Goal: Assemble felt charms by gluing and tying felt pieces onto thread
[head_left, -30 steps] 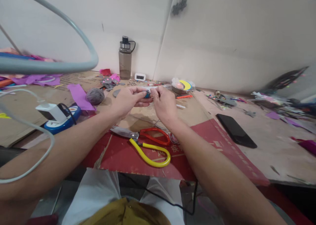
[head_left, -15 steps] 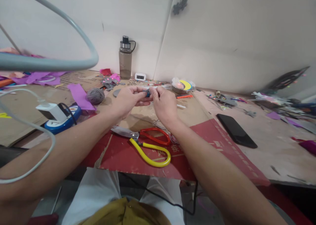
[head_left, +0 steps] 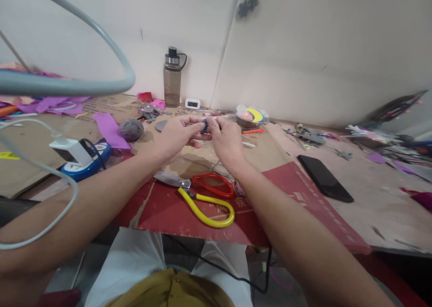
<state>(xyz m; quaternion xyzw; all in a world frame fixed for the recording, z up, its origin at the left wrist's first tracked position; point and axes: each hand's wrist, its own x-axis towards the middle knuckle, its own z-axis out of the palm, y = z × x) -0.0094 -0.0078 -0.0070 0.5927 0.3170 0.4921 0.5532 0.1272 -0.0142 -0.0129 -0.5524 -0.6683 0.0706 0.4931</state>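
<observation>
My left hand [head_left: 177,136] and my right hand [head_left: 225,138] meet above the middle of the table, fingers pinched together on a small dark blue piece [head_left: 204,126] held between them. Most of that piece is hidden by my fingertips. Below my hands, scissors with one red and one yellow handle [head_left: 202,194] lie on a red cardboard sheet [head_left: 297,194].
A grey yarn ball [head_left: 131,128], purple felt [head_left: 107,128] and a white charger on a blue device [head_left: 79,156] lie at left. A water bottle [head_left: 172,77] stands by the wall. A black phone [head_left: 324,179] lies at right. Scraps litter the far right.
My hands have drawn slightly closer together on the small blue piece. The view has shifted a little; nothing else on the table has moved.
</observation>
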